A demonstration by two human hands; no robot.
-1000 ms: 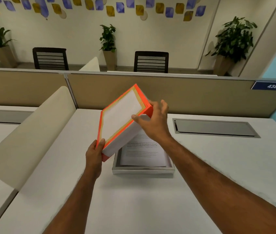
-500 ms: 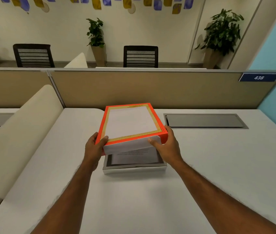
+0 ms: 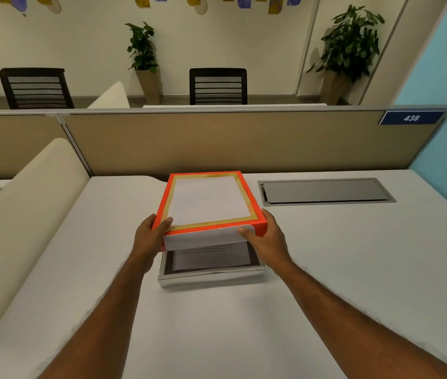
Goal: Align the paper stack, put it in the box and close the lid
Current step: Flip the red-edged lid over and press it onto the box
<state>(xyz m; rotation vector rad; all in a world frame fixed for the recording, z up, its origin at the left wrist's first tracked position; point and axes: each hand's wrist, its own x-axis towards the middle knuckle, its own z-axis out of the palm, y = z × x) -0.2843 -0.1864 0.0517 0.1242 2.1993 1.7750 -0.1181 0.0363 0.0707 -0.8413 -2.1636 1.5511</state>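
An orange lid (image 3: 208, 199) with a gold border and a white centre hovers nearly level just above the silver box (image 3: 211, 277) on the white desk. My left hand (image 3: 150, 237) grips the lid's near left corner. My right hand (image 3: 266, 237) grips its near right corner. Inside the box lies the paper stack (image 3: 211, 258), of which only the near strip with printed lines shows under the lid. The box's far part is hidden by the lid.
A grey cable hatch (image 3: 326, 190) is set into the desk to the right of the box. A beige partition (image 3: 244, 143) runs behind the desk, and a cream curved divider (image 3: 25, 212) stands along the left. The white desk surface (image 3: 244, 324) extends toward me.
The lid went from steeply tilted on its edge to flat, and came down over the box. My right hand shifted from the lid's far side to its near right corner.
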